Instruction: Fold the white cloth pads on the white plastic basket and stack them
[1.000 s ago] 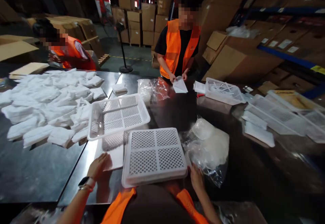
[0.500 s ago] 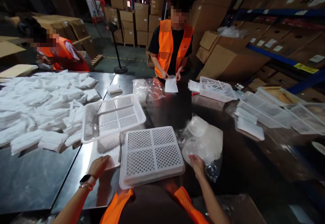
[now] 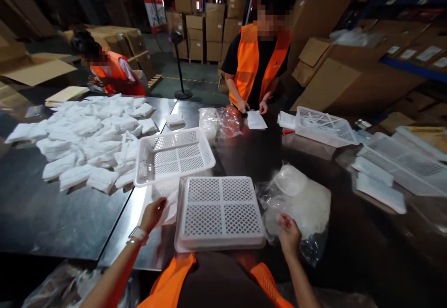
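Note:
My left hand (image 3: 153,214) is closed on the edge of a thin white pouch (image 3: 171,209), lifting it at the left side of an upturned white plastic basket (image 3: 221,210). At the basket's right, my right hand (image 3: 289,234) has its fingers pinched at a round translucent disc (image 3: 275,212). That disc lies by an open clear plastic bag (image 3: 316,247) holding several similar pale round pieces (image 3: 314,208). Behind the left hand, an open white basket (image 3: 176,159) stands upright, slightly tilted in view.
A heap of white packets (image 3: 94,135) covers the table's left part. Across the table a co-worker (image 3: 258,65) handles a white pouch (image 3: 256,120). Another co-worker (image 3: 115,72) is at the far left. More baskets (image 3: 324,126) and white stacks (image 3: 380,191) lie at right.
The view has swung left, so things sit farther right. My left hand has raised the pouch's edge off the table. My right hand's fingers have drawn together at the disc.

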Available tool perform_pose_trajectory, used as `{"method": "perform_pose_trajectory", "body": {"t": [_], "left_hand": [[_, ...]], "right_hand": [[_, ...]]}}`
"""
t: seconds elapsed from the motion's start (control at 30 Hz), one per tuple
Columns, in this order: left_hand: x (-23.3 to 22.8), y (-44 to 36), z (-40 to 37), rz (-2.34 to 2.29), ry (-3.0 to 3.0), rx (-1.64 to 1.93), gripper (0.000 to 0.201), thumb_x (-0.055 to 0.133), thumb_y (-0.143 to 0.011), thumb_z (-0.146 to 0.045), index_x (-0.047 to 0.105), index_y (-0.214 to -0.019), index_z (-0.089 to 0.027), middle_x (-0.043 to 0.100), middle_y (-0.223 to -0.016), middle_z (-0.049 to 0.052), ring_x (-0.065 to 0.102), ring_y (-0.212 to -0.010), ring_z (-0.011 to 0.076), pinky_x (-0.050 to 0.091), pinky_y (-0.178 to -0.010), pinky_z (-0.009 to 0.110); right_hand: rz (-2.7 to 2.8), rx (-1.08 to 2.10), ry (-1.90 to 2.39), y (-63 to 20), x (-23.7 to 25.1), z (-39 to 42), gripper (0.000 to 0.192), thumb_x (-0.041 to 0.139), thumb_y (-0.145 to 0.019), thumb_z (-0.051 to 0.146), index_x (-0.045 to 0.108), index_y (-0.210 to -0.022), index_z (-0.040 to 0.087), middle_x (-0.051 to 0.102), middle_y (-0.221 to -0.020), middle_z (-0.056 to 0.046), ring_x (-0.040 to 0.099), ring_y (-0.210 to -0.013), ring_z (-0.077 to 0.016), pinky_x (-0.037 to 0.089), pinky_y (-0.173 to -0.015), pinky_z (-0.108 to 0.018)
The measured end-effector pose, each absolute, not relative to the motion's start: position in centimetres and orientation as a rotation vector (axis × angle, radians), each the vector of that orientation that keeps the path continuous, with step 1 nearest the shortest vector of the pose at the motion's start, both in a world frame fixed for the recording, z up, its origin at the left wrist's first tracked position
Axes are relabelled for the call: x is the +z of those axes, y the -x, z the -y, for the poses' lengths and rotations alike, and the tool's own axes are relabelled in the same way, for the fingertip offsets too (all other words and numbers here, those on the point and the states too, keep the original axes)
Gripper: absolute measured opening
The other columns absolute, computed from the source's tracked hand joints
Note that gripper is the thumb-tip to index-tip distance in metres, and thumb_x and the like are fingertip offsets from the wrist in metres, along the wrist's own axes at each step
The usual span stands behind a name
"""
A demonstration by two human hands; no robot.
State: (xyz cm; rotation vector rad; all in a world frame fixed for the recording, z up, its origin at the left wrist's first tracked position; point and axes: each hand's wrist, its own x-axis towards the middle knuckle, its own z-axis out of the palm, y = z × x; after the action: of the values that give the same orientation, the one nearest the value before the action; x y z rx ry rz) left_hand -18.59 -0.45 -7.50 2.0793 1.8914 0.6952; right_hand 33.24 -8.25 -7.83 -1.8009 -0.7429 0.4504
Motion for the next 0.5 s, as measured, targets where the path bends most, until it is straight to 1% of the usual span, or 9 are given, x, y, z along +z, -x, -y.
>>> {"method": "perform_pose_trajectory", "body": {"t": [0.07, 0.17, 0.23, 0.3, 0.4, 0.43, 0.5], "left_hand": [[-6.0, 17.1, 0.4, -1.887, -2.106, 0.857, 0.026, 0.041, -0.093, -0.028, 0.065, -0.096, -0.017, 0.076, -0.081, 0.005, 0.072, -0.067, 0.0184, 0.056, -0.06, 0.027], [-4.1, 13.3, 0.5, -1.731, -2.219, 0.971, 0.025, 0.043, -0.095, -0.025, 0.065, -0.101, -0.015, 0.076, -0.086, 0.007, 0.072, -0.072, 0.0182, 0.058, -0.066, 0.029], [-3.4, 10.0, 1.0, -1.561, -2.324, 0.95, 0.021, 0.048, -0.093, -0.02, 0.068, -0.098, -0.017, 0.076, -0.084, 0.005, 0.072, -0.075, 0.0183, 0.058, -0.071, 0.03], [-3.2, 6.8, 1.7, -1.382, -2.458, 0.874, 0.023, 0.049, -0.09, -0.013, 0.069, -0.1, -0.02, 0.076, -0.084, 0.004, 0.071, -0.077, 0.0186, 0.058, -0.075, 0.031], [-3.5, 3.6, 3.2, -1.219, -2.6, 0.762, 0.03, 0.047, -0.088, -0.005, 0.068, -0.104, -0.02, 0.077, -0.089, 0.006, 0.072, -0.079, 0.0193, 0.059, -0.078, 0.034], [-3.8, 3.1, 3.6, -1.208, -2.613, 0.728, 0.031, 0.047, -0.088, -0.004, 0.068, -0.105, -0.019, 0.077, -0.092, 0.007, 0.072, -0.081, 0.0195, 0.059, -0.08, 0.035], [-4.4, 2.8, 4.3, -1.217, -2.601, 0.664, 0.032, 0.046, -0.088, -0.003, 0.068, -0.105, -0.019, 0.077, -0.096, 0.008, 0.072, -0.084, 0.02, 0.059, -0.083, 0.036]], "right_hand": [[0.923, 0.277, 1.783, -32.5, -6.0, 7.8, 0.038, 0.057, -0.077, 0.054, 0.066, -0.084, 0.018, 0.066, -0.077, -0.007, 0.065, -0.067, -0.0227, 0.053, -0.064, -0.038], [1.429, -0.151, 1.697, -31.2, -3.2, 6.8, 0.028, 0.051, -0.092, 0.036, 0.071, -0.092, 0.018, 0.067, -0.079, -0.007, 0.064, -0.074, -0.0197, 0.053, -0.07, -0.033], [1.745, -0.392, 1.638, -30.8, -2.2, 6.4, 0.029, 0.044, -0.096, 0.022, 0.073, -0.099, 0.019, 0.067, -0.08, -0.006, 0.064, -0.079, -0.0186, 0.052, -0.075, -0.031], [1.957, -0.546, 1.658, -31.1, -2.7, 6.8, 0.035, 0.04, -0.095, 0.013, 0.073, -0.105, 0.02, 0.067, -0.079, -0.006, 0.064, -0.082, -0.0193, 0.051, -0.078, -0.031], [2.108, -0.602, 1.736, -32.5, -5.8, 9.6, 0.037, 0.039, -0.094, 0.012, 0.074, -0.102, 0.022, 0.068, -0.076, -0.006, 0.064, -0.079, -0.0209, 0.05, -0.075, -0.032], [2.14, -0.569, 1.732, -33.0, -7.1, 10.9, 0.035, 0.04, -0.094, 0.014, 0.074, -0.099, 0.023, 0.069, -0.078, -0.007, 0.065, -0.08, -0.0212, 0.051, -0.076, -0.032], [2.16, -0.444, 1.688, -33.5, -9.5, 13.6, 0.03, 0.044, -0.094, 0.022, 0.073, -0.092, 0.023, 0.073, -0.087, -0.008, 0.068, -0.088, -0.0228, 0.053, -0.081, -0.035]]}}
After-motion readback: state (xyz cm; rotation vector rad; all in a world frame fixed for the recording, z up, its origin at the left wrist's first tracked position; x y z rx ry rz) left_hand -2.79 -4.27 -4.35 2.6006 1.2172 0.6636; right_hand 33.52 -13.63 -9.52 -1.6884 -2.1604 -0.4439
